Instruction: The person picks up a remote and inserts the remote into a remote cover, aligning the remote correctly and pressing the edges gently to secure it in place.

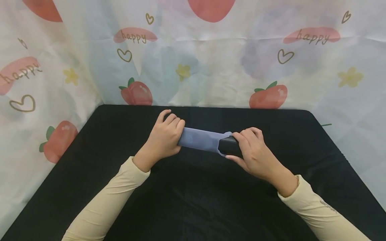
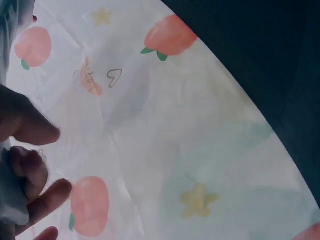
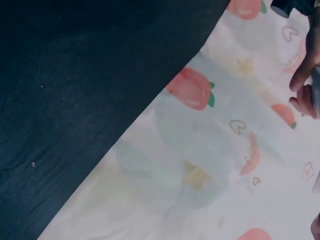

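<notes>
A narrow blue-grey sleeve is held slantwise above the black table, stretched between both hands. Out of its right opening sticks a smooth black object, the rest of which is hidden in the sleeve and behind the right hand. My left hand grips the sleeve's left end, with the index finger raised. With thumb and fingers, my right hand holds the black object at the sleeve's open rim. In the left wrist view, left fingers show at the edge; right fingers show at the right wrist view's edge.
A black cloth covers the table below the hands. White curtains printed with strawberries, hearts and "happy" hang along the back and both sides, close to the table's edges.
</notes>
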